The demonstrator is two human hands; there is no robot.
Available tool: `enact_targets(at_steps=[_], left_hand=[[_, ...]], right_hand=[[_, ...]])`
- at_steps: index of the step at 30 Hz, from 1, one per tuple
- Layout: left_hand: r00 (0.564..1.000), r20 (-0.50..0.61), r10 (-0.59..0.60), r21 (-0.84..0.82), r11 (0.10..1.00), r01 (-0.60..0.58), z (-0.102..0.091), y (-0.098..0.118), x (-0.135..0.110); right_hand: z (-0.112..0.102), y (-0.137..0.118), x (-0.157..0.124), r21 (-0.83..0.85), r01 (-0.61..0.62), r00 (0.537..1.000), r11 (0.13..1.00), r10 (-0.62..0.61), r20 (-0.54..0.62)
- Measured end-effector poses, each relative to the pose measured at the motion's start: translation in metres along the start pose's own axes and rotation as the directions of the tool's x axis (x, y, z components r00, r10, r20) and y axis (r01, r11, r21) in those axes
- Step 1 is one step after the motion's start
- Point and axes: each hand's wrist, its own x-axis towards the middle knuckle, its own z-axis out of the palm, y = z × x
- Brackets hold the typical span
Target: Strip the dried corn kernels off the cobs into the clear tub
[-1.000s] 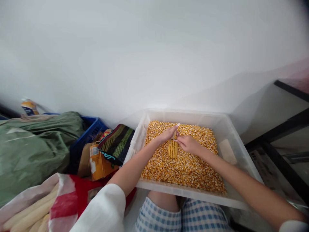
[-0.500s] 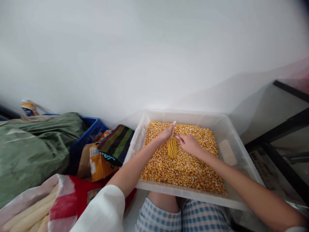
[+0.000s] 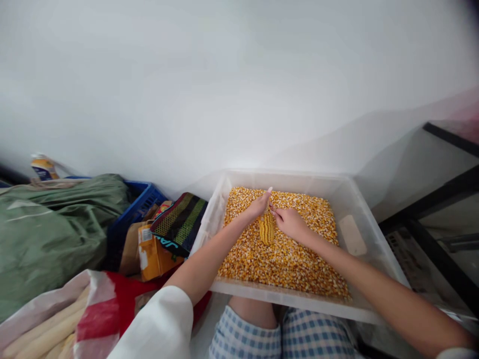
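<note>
A yellow corn cob (image 3: 267,230) with rows of kernels on it is held over the plastic bin. My left hand (image 3: 259,205) is closed round its far end, thumb pointing up. At the cob's upper right side, my right hand (image 3: 287,221) is closed, its fingertips pressed near the kernels by the left hand. Whether those fingers pinch a small tool or just the cob is too small to make out. Loose yellow corn kernels (image 3: 284,264) cover much of the bin's floor below both hands.
The translucent bin (image 3: 374,249) rests over my lap against the white wall. To the left are a green cloth bag (image 3: 63,219), a blue crate (image 3: 145,199), an orange carton (image 3: 151,254) and a red-and-white sack (image 3: 101,309) with bare cobs. A black metal frame (image 3: 430,199) stands right.
Both hands stay at almost the same place on the corn cob. The view has shifted very slightly.
</note>
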Motion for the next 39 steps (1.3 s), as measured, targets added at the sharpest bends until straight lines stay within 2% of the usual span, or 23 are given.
enact_targets(at_steps=[3,7,12,18,21,26,33,39], left_hand=[[0.996,0.023,0.082,-0.013,0.997,-0.081,-0.001,-0.002,0.0],[0.989,0.074,0.127,0.038,0.991,-0.13,-0.002,0.001,-0.005],[0.963,0.182,0.197,0.054,0.976,-0.21,-0.002,0.007,-0.008],[0.98,0.153,0.129,0.102,0.984,-0.145,-0.005,0.01,-0.009],[0.982,0.145,0.117,0.11,0.985,-0.134,-0.005,0.01,-0.01],[0.964,0.189,0.189,0.079,0.975,-0.207,-0.005,0.009,-0.009],[0.968,0.17,0.182,0.058,0.979,-0.195,-0.003,0.007,-0.008],[0.95,0.199,0.239,0.029,0.968,-0.249,-0.003,0.002,-0.006]], right_hand=[[0.0,0.007,0.002,0.05,0.073,0.997,0.996,-0.075,0.024],[-0.003,0.014,0.004,0.112,0.174,0.981,0.978,-0.182,0.061],[-0.012,0.016,0.004,0.06,0.262,0.956,0.963,-0.267,0.118],[-0.02,0.016,0.001,-0.128,0.212,0.974,0.969,-0.199,0.111],[-0.022,0.012,-0.001,-0.19,0.229,0.969,0.955,-0.206,0.135],[-0.024,0.009,-0.002,-0.232,0.306,0.944,0.923,-0.261,0.204],[-0.026,0.01,-0.002,-0.242,0.224,0.969,0.944,-0.19,0.157],[-0.029,0.008,-0.003,-0.262,0.292,0.948,0.92,-0.243,0.205]])
